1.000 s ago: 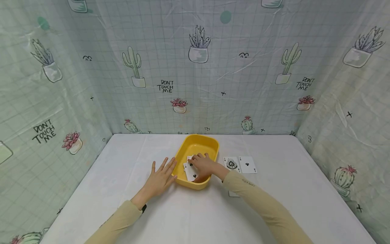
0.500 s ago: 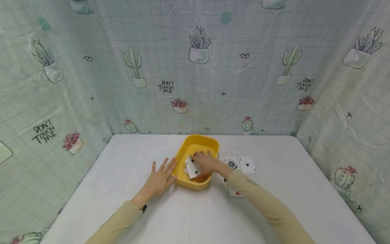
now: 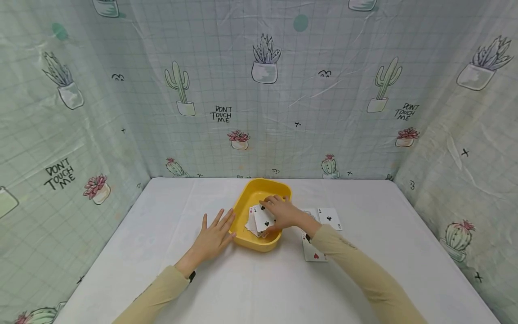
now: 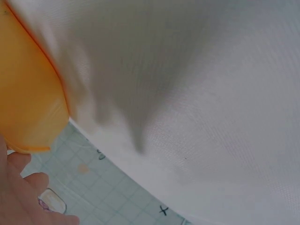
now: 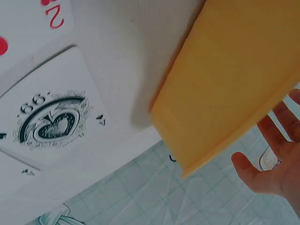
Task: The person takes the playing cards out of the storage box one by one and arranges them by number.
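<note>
A yellow plastic tray point(image 3: 252, 244) stands on the white table with several playing cards point(image 3: 250, 226) lying in it. My right hand point(image 3: 284, 213) is over the tray's right side, pinching a spade card point(image 3: 264, 220) between thumb and fingers. This card is tilted above the others. Straight, spread fingers of my left hand point(image 3: 211, 238) touch the tray's left wall. In the left wrist view, the fingertips of that left hand point(image 4: 28, 187) are by the tray's edge. The right wrist view shows my right hand point(image 5: 276, 164) beyond the rim, its card hidden by the tray wall point(image 5: 225, 84).
Right of the tray lie an ace of clubs point(image 3: 329, 219), an ace of spades point(image 5: 56, 112) partly covered by my right hand in the head view, and a two of hearts point(image 3: 314, 253) nearer me. A patterned cloth point(image 3: 263, 112) hangs behind the table.
My right hand has moved right and slightly up, lifting the spade card off the cards in the tray. More of the two of hearts shows now. The left hand stays in place.
</note>
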Tool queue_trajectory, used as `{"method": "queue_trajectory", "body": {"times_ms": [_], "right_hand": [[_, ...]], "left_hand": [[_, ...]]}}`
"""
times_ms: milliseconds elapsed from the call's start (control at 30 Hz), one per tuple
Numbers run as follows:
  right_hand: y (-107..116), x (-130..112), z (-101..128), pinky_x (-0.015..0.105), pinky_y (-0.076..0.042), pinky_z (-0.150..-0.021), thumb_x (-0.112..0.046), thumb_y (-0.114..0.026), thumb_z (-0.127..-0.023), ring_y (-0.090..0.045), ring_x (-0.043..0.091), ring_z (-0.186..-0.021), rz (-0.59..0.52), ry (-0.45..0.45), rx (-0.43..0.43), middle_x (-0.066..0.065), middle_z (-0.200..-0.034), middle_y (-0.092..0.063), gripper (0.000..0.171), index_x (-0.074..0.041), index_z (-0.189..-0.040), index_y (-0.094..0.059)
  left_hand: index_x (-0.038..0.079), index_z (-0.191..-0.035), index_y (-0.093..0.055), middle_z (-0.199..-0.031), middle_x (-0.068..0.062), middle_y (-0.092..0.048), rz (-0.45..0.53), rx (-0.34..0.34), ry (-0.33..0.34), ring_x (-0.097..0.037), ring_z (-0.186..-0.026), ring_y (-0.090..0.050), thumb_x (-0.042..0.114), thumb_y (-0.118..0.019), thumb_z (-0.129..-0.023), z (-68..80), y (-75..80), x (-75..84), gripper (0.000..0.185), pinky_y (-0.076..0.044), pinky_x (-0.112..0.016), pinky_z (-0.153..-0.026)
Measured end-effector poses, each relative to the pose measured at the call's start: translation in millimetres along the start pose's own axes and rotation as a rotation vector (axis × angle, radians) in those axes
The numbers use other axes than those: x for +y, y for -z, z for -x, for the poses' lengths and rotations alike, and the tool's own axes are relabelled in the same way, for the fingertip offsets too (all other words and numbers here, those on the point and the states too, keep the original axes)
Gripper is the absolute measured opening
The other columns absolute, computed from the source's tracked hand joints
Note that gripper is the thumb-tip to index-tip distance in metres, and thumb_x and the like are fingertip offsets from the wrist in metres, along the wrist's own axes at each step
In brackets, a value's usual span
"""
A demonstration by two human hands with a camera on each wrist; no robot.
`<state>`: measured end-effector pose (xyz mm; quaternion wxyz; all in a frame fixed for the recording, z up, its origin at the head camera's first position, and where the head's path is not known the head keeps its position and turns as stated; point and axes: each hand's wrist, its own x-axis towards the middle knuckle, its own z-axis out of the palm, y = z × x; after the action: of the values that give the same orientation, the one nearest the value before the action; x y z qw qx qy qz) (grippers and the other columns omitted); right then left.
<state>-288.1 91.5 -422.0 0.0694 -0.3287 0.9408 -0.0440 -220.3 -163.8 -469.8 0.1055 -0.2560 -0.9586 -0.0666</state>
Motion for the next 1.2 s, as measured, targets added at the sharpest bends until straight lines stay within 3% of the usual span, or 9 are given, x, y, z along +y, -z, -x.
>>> {"method": "queue_trajectory", "body": {"times_ms": [433,1200], "right_hand": [[10,15,32,0.058,-0.02,-0.1,-0.052,-0.071,-0.067,-0.034,0.027,-0.123,-0.006,-0.033,0.102,0.008,-0.135,-0.039,0.09,-0.015,-0.139,-0.031],[5,46,97,0.059,-0.032,-0.087,-0.053,-0.069,-0.067,-0.039,0.03,-0.113,0.058,0.05,0.338,0.012,-0.126,-0.044,0.087,-0.009,-0.135,-0.036]], "left_hand": [[0.012,-0.142,-0.024,-0.149,-0.002,-0.021,-0.007,-0.016,0.0,-0.029,-0.138,-0.016,0.043,-0.038,-0.093,-0.9,1.8,0.6,0.059,-0.007,-0.066,-0.101],[0.012,-0.142,-0.023,-0.15,-0.002,-0.021,-0.009,-0.013,-0.003,-0.029,-0.138,-0.016,0.043,-0.038,-0.093,-2.5,-1.4,-1.7,0.06,-0.007,-0.066,-0.101]]}}
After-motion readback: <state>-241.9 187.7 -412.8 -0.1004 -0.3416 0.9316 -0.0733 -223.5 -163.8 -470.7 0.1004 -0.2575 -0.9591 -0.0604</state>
